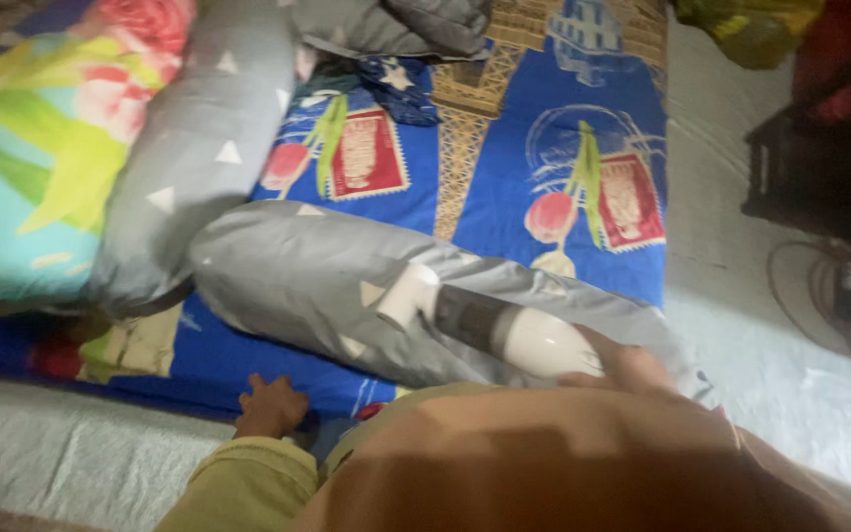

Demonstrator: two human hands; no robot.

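My right hand (622, 363) grips a white handheld vacuum (490, 320) with a dark middle section. Its nozzle presses on a long grey bolster pillow (297, 276) with white triangles, which lies across a blue printed bedsheet (504, 197). My left hand (270, 406) rests flat on the sheet near the mattress's front edge, fingers apart and holding nothing. Both sleeves are tan or olive.
A second grey triangle-print pillow (199, 148) leans against a bright floral pillow (41, 148) at the left. Crumpled grey cloth (396, 25) lies at the far end of the bed. A pale floor (760, 335) runs along the right, with a dark crate (800, 167) and a fan (839, 296).
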